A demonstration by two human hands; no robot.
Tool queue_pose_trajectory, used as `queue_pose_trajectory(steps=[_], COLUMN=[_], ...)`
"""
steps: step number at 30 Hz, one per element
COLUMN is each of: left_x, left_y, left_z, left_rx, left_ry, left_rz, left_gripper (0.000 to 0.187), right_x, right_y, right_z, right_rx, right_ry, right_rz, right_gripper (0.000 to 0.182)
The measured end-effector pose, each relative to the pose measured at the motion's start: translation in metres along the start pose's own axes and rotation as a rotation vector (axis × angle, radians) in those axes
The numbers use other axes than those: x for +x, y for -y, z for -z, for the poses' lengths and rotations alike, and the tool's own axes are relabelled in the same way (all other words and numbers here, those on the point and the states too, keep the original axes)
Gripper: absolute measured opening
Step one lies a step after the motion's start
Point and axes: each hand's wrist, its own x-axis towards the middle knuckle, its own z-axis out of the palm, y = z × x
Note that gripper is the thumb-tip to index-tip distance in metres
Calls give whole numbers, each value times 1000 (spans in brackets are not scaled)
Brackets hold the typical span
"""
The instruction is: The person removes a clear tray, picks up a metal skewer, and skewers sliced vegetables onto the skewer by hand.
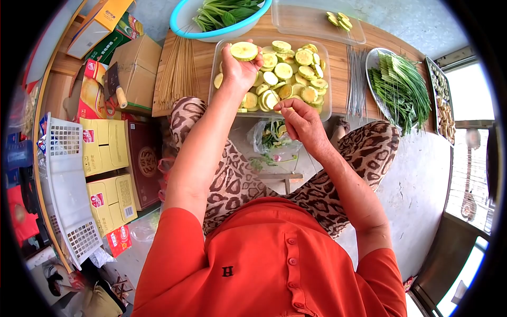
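My left hand (240,68) is raised over the left side of a clear plastic tub (328,108), its fingers closed around a round zucchini slice (244,51) with pale flesh and a green rim. Many similar zucchini slices (283,71) fill the tub. At the tub's front edge my right hand (302,124) has thumb and forefinger pinched together. Whatever may be between those fingertips is too thin to make out. Bamboo skewers (177,71) lie left of the tub, and a bundle of thin metal skewers (357,79) lies to its right.
Behind the tub stand a blue-rimmed basin (182,33) of leafy greens and a clear lid (311,26) carrying several slices. A plate of green chives (398,87) sits at the right. Cardboard boxes (138,68) and a knife (115,87) are at the left; a plastic bag (259,138) hangs below.
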Motion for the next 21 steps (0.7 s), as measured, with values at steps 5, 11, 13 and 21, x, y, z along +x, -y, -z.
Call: queue_pose_trajectory(steps=[5,11,13,21], left_x=[-1,-2,-3,-4], left_y=[2,3,4,5], left_z=[0,-3,-3,-4], left_rx=[11,-11,-13,-24], left_ry=[4,-1,2,35], left_rz=[-1,8,10,5], left_gripper=[57,56,56,55], right_x=[0,1,0,-4], right_y=[-2,-7,-7,3], right_z=[0,-2,-2,-5], right_rx=[6,28,22,78], right_ry=[-6,15,11,26], right_rz=[2,-2,7,-66], right_gripper=[18,17,16,17])
